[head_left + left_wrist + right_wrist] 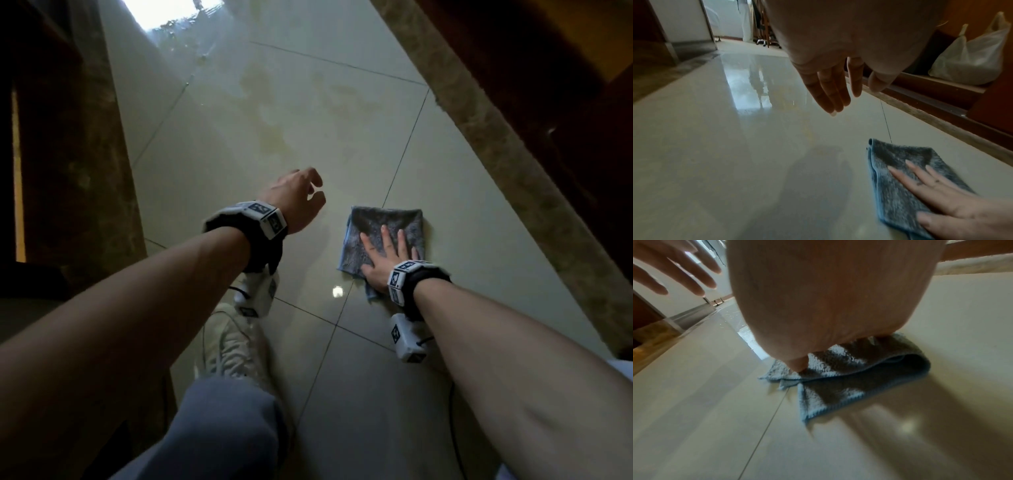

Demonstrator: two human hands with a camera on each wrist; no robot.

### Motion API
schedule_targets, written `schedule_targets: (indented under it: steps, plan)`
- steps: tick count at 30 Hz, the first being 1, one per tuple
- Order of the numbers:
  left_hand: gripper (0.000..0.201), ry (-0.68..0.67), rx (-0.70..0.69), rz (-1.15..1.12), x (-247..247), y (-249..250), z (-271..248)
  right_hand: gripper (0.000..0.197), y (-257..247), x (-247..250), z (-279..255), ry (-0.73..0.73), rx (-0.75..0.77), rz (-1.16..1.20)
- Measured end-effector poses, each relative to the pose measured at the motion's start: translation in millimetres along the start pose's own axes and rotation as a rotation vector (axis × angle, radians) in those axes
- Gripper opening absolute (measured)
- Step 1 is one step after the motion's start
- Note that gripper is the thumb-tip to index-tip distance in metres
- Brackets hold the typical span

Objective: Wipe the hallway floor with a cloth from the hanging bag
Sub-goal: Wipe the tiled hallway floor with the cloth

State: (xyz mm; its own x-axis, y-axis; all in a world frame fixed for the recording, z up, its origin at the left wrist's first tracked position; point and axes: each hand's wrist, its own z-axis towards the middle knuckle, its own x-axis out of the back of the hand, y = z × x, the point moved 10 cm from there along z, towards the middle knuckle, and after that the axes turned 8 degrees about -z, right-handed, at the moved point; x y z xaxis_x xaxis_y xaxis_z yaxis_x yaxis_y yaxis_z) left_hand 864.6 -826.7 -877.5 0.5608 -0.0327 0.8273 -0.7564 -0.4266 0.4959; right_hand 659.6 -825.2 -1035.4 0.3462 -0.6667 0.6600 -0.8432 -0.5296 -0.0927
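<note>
On the glossy pale tiled hallway floor [308, 120], a folded grey-blue terry cloth [394, 222] lies flat across a dark grout line, near the speckled stone skirting [496, 164] on the right. The right hand [387, 260] presses down on the cloth with straight, spread fingers [906, 177], palm flat on its near half, grasping nothing. The left hand [298, 198] hovers above the floor just left of the cloth, fingers [830, 91] relaxed and loosely extended, empty. A yellowish smear [270, 137] marks the tiles beyond the hands. A white sneaker [233, 342] stands under the left forearm. In the left wrist view, a white plastic bag [972, 55] sits on a wooden ledge [941, 81] by the wall.
</note>
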Motion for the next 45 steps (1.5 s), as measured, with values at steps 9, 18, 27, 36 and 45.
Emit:
schedule_targets:
  steps: [9,18,27,36,45]
  plan:
    - [0.031,-0.051,0.007,-0.077,-43,-30,39,0.069,27,57,59,0.124,-0.191,0.047]
    - [0.029,0.025,0.117,-0.093,-18,-99,27,0.07,-55,76,71,0.147,-0.189,0.032]
    - [0.028,0.013,0.226,0.005,-9,-147,-7,0.081,-238,12,34,0.045,0.361,-0.398]
    - [0.03,0.048,0.205,-0.096,-6,-131,-1,0.072,-84,61,56,0.066,0.062,-0.1]
    - [0.03,0.018,0.308,-0.11,-12,-171,-31,0.083,-169,49,43,0.101,0.145,-0.17]
